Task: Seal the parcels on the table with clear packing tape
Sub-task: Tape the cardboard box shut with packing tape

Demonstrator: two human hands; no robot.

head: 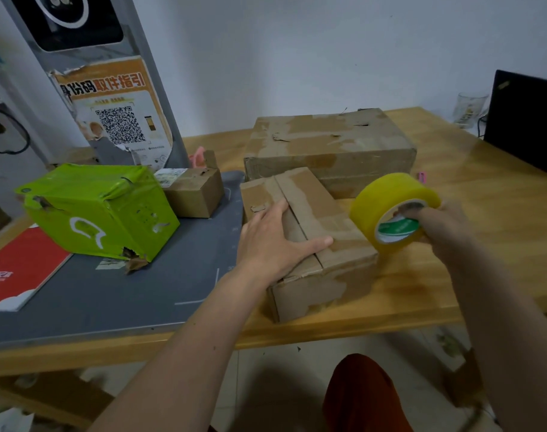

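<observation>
Head view: wooden table (484, 244) w/ a grey mat (125, 291) over its left part. Near the front edge, about mid-table, sits a small cardboard parcel (309, 244), half on the mat's right edge, half on bare wood. Top flaps are down, centre seam visible; old tape scars on the card, no fresh strip that I can make out.

Left hand (275, 241) lies flat on the parcel top, fingers straight & spread, pressing the flaps down – not curled round anything. Right hand (437, 226) grips the tape roll (394, 210), fingertips hooked into the core, roll held upright just beside the parcel's right side, low against it. Whether a tape end is already stuck to the card: can't tell, tape too clear to see.

Other parcels: large brown box (328, 148) toward the back edge, touching or just behind the small one; small brown box (194, 191) & green wrapped parcel (100, 210) on the mat, left side. Red booklet (19, 269) at front-left, black laptop (528, 120) at the right edge.

Step, as I judge it: start of sealing the first parcel – flaps held, roll brought to the side. Next needs: free end tacked on the right face, roll pulled across the seam w/ tension, left hand keeping flaps shut & smoothing behind. No cutter in sight, so tearing may be awkward.
</observation>
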